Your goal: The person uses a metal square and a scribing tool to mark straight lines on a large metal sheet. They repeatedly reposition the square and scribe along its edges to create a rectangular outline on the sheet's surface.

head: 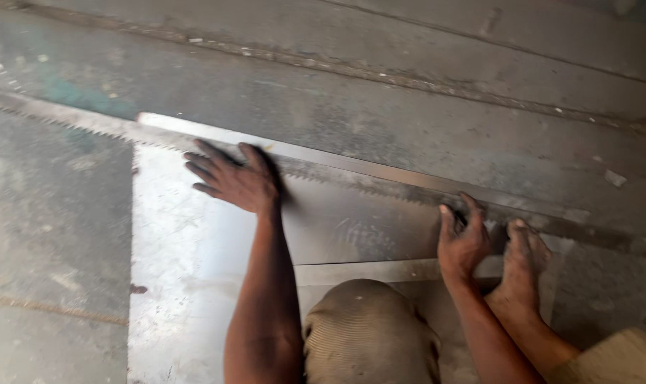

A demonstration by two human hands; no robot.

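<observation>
1. The left hand [230, 178] lies flat, fingers spread and released, on the far part of a shiny metal sheet [180, 256], its fingertips touching a long toothed saw blade [380, 178].
2. The right hand [463, 242] sits further right, fingers bent onto the blade's near edge. Blur hides whether they pinch it or only press down.
3. A bare foot [525, 259] rests just beside the right hand, also against the blade, and a bent knee [369, 331] is near the camera, between the arms.
4. The blade runs slantwise from far left to near right, lying along the sheet's far edge. Both rest on a grimy floor [408, 107].
5. The step in hand looks like pinning the blade against the sheet so that it stays lined up.
6. Any further move calls for even pressure at both ends, with the fingers kept clear of the teeth. The flat left hand alone could let the blade slide.
</observation>
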